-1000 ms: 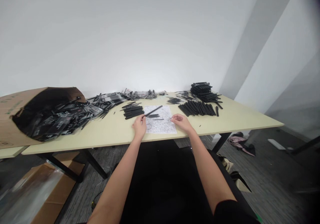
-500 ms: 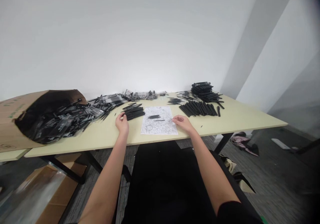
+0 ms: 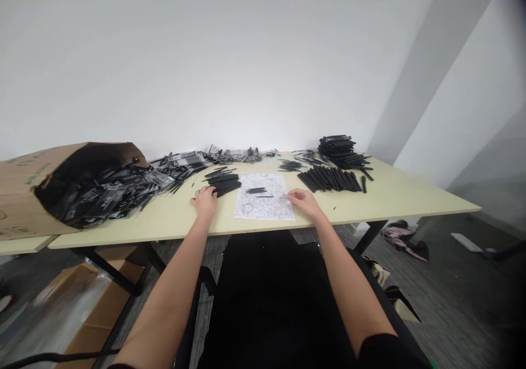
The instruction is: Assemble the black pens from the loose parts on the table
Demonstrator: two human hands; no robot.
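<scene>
My left hand [image 3: 204, 199] rests on the table at the left end of a stack of black pen-like sticks [image 3: 225, 185]. Its fingers are bent and slightly apart, the fingertips touching the stack's end. Just right of that stack lies a white sheet covered in dense scribbles [image 3: 263, 209]. On the sheet are a small bunch of thin dark sticks [image 3: 256, 190] and a single thin stick [image 3: 265, 197]. At the sheet's right edge, my right hand [image 3: 303, 202] has thumb and forefinger pinched together; what they hold, if anything, is too small to make out.
A cardboard box [image 3: 22, 196] lies on its side at the left, spilling black plastic packets [image 3: 119, 193]. Thick black sticks [image 3: 332, 179] lie in a row at right, with a taller stack [image 3: 337, 148] behind. Thin dark pieces [image 3: 291, 165] lie behind the sheet. The table [image 3: 390, 204] stands against a wall.
My left hand has turned palm down and spread its fingers at the stack's end. The right hand stays pinched by the sheet. The whole view has shifted slightly.
</scene>
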